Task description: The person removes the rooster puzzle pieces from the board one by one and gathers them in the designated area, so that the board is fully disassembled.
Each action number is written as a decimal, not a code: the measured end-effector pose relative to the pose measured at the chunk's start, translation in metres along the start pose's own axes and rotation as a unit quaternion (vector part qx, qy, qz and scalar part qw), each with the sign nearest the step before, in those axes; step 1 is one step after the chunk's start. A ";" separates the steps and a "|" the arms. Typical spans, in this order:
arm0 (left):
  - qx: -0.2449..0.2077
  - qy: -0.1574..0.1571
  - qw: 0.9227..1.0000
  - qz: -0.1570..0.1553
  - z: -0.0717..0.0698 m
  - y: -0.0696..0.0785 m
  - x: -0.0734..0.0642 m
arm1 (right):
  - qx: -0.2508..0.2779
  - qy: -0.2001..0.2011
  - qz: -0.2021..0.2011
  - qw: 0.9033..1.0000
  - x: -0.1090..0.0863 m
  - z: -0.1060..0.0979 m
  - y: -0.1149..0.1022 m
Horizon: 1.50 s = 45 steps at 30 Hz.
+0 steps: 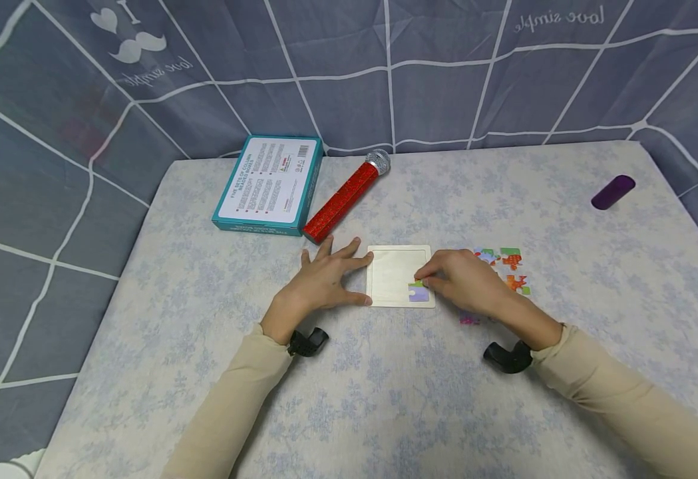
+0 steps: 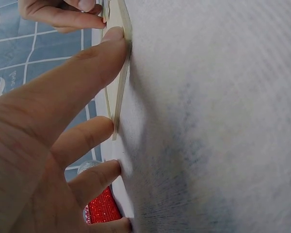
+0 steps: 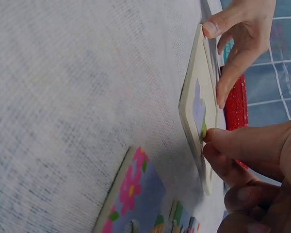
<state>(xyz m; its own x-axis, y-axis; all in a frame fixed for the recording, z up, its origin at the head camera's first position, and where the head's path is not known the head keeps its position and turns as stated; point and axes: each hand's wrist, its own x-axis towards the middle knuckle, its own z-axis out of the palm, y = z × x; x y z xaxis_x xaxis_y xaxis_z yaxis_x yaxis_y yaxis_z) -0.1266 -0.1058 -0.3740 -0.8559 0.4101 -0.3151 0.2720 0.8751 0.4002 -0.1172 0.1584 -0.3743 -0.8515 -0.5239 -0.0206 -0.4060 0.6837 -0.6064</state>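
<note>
A shallow cream puzzle tray lies flat on the table. My left hand has its fingers spread, with thumb and index finger touching the tray's left edge. In the tray's lower right corner sits a lavender puzzle piece with a green edge. My right hand pinches at that green edge with thumb and index finger; its fingertips hide whether this is a second piece. Loose puzzle pieces lie right of the tray, partly covered by the right hand. A piece with pink flowers shows in the right wrist view.
Beyond the left hand lie a red glittery microphone and a teal-edged box. A dark purple cylinder lies at the far right. Grey curtain with white lines hangs behind the patterned table.
</note>
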 end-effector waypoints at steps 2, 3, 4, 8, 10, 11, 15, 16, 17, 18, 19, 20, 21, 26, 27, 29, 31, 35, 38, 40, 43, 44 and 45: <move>0.000 -0.001 1.000 -0.001 0.000 0.000 0.000 | 0.013 0.000 0.015 1.000 0.000 0.000 0.000; 0.000 -0.001 1.000 -0.001 0.000 0.000 0.000 | 0.022 0.000 0.024 0.999 0.000 0.000 0.000; 0.000 -0.001 1.000 -0.001 0.000 0.000 0.000 | 0.033 0.000 0.033 0.999 0.000 0.000 0.000; -0.001 -0.001 1.000 0.000 0.001 0.000 0.000 | 0.073 0.006 0.063 0.995 0.002 -0.001 0.001; 0.000 0.000 1.000 0.001 0.001 0.000 0.000 | 0.090 0.007 0.072 0.993 0.003 -0.001 0.001; 0.000 0.000 1.000 0.001 0.001 0.000 0.000 | 0.097 0.006 0.075 0.992 0.003 -0.002 0.000; -0.001 0.000 1.000 0.000 0.001 -0.001 0.001 | 0.121 -0.007 0.083 0.989 0.004 -0.003 0.000; -0.002 -0.001 1.000 -0.001 0.002 -0.001 0.001 | 0.125 -0.009 0.085 0.988 0.003 -0.004 0.000; -0.003 -0.001 1.000 -0.001 0.002 -0.001 0.001 | 0.127 -0.010 0.086 0.988 0.003 -0.004 0.001; -0.003 -0.002 1.000 -0.002 0.002 -0.001 0.001 | 0.129 -0.011 0.087 0.988 0.002 -0.005 0.002; -0.004 -0.002 1.000 -0.002 0.002 -0.001 0.001 | 0.131 -0.012 0.087 0.988 0.001 -0.006 0.003; -0.004 -0.003 1.000 -0.002 0.002 -0.001 0.001 | 0.133 -0.012 0.088 0.987 0.000 -0.007 0.005; -0.005 -0.004 1.000 -0.002 0.002 -0.001 0.001 | 0.133 -0.013 0.089 0.987 -0.002 -0.008 0.006; -0.004 -0.004 1.000 -0.001 0.001 -0.001 0.001 | 0.139 -0.023 0.095 0.985 -0.014 -0.020 0.017; -0.004 -0.004 1.000 0.000 0.001 -0.001 0.001 | 0.139 -0.024 0.099 0.985 -0.018 -0.023 0.019; -0.005 -0.005 1.000 0.000 0.001 -0.001 0.001 | 0.142 -0.027 0.111 0.983 -0.026 -0.029 0.024; -0.007 -0.005 1.000 -0.001 0.001 -0.001 0.001 | 0.140 -0.025 0.123 0.982 -0.034 -0.035 0.029; -0.008 -0.004 1.000 0.000 0.001 -0.001 0.000 | 0.124 -0.020 0.136 0.983 -0.052 -0.046 0.043; -0.008 -0.006 1.000 0.003 0.001 -0.001 0.000 | 0.110 -0.018 0.150 0.982 -0.065 -0.055 0.054; -0.008 -0.007 1.000 0.002 0.000 -0.001 0.000 | 0.105 -0.020 0.163 0.981 -0.072 -0.060 0.060; -0.006 -0.010 1.000 0.001 0.000 -0.002 0.001 | 0.098 -0.028 0.185 0.977 -0.081 -0.068 0.068; -0.005 -0.010 1.000 0.002 0.000 -0.002 0.001 | 0.096 -0.030 0.191 0.976 -0.085 -0.071 0.070; -0.003 -0.010 1.000 0.002 0.000 -0.002 0.001 | 0.094 -0.033 0.196 0.975 -0.087 -0.072 0.073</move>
<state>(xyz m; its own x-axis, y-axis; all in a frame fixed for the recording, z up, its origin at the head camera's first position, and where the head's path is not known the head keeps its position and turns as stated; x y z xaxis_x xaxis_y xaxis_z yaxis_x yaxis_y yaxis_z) -0.1279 -0.1068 -0.3750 -0.8458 0.4183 -0.3310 0.2720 0.8719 0.4071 -0.0965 0.2909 -0.3596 -0.9037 -0.2757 -0.3277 0.0203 0.7367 -0.6759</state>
